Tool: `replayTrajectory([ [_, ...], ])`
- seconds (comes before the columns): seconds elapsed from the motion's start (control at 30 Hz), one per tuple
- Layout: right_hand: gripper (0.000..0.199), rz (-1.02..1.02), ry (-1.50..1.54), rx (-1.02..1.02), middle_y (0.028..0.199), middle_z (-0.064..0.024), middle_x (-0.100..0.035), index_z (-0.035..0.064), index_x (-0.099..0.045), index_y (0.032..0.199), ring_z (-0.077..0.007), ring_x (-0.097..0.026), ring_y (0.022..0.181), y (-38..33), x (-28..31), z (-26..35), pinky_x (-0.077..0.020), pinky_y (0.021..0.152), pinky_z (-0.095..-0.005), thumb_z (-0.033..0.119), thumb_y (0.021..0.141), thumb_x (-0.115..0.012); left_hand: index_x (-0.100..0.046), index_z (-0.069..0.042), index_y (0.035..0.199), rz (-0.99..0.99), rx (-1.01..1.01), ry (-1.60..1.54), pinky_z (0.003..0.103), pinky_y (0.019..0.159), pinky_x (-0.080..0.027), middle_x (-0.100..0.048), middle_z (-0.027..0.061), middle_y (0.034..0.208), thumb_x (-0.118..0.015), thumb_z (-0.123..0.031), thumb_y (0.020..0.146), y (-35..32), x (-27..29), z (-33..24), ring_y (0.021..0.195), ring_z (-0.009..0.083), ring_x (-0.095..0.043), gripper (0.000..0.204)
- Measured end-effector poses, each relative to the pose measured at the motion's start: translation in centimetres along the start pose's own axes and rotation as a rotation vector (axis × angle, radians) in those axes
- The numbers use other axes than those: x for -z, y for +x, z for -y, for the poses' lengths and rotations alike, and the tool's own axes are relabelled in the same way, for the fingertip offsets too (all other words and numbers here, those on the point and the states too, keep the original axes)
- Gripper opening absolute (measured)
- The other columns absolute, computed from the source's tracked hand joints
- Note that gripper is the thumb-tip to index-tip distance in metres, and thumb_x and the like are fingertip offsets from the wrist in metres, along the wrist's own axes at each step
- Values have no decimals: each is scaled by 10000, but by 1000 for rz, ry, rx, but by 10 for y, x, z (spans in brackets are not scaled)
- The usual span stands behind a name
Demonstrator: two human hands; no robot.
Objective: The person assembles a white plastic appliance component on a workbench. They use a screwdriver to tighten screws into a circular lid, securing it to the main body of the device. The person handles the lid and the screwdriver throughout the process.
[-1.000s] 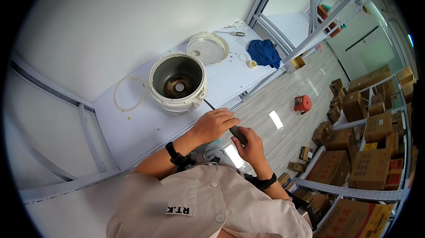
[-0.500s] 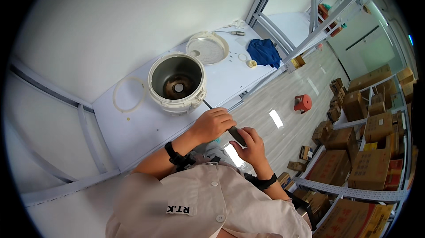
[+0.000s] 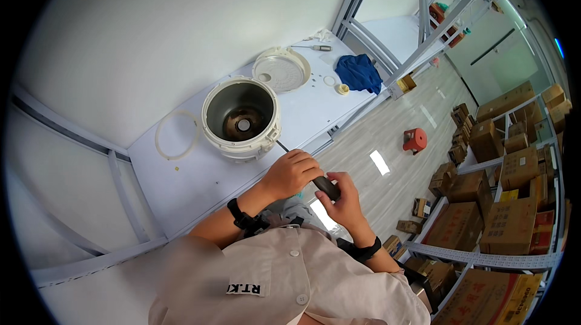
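Observation:
A long screwdriver [image 3: 327, 188] with a dark handle is held in both my hands. My left hand [image 3: 293, 173] is closed around its front part, and its thin shaft runs out past that hand to the side of a cream rice cooker body [image 3: 248, 148]. Whether the tip sits in a screw is too small to tell. Around the back of the handle, my right hand [image 3: 346, 204] is closed with thumb and fingers. The cooker stands upright and uncovered, its grey inside showing a brown-stained bottom. Behind it lies the round cream lid [image 3: 289, 74].
On the white table [image 3: 200, 186] lie a large pale ring [image 3: 158, 143], a second screwdriver [image 3: 322, 48], a blue cloth [image 3: 358, 74], a cream cap [image 3: 343, 89] and small screws. A red stool [image 3: 415, 140] stands on the floor. Shelves of cardboard boxes [image 3: 508, 222] line the right.
Both hands stay on the screwdriver. The dark handle is turned slightly and shows more between the hands. The whole view has shifted a little.

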State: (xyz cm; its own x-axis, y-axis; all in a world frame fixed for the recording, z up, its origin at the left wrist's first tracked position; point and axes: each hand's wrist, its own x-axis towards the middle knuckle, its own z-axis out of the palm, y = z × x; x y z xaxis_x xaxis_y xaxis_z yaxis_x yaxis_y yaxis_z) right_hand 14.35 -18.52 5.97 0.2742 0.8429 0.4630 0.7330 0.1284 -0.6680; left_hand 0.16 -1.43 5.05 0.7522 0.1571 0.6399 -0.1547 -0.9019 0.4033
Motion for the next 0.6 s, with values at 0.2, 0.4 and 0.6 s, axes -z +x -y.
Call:
replayTrajectory([
  [0.2, 414, 68, -172, 7, 1037, -129, -681, 38, -680, 1178, -276, -711, 807, -10, -3, -6, -590, 681, -361, 147, 841, -895, -767, -103, 973, -49, -2, 27, 381, 893, -545, -707, 15, 959, -721, -75, 790, -1, -4, 1, 970, 222, -683, 191],
  [0.4, 404, 55, 421, -463, 1024, -73, -665, 20, -644, 1186, -135, -650, 863, -12, -8, -12, -534, 757, -272, 154, 888, -883, -773, -118, 971, -38, 10, 23, 376, 886, -544, -703, 3, 966, -725, -64, 777, -1, -3, -2, 976, 217, -679, 207],
  [0.6, 443, 105, 129, -290, 1071, -137, -666, 14, -628, 1231, -281, -704, 852, -8, -2, -3, -578, 748, -321, 154, 886, -867, -773, -123, 959, -40, 7, 15, 374, 890, -539, -700, -1, 972, -732, -61, 774, -2, -4, 0, 985, 214, -678, 200],
])
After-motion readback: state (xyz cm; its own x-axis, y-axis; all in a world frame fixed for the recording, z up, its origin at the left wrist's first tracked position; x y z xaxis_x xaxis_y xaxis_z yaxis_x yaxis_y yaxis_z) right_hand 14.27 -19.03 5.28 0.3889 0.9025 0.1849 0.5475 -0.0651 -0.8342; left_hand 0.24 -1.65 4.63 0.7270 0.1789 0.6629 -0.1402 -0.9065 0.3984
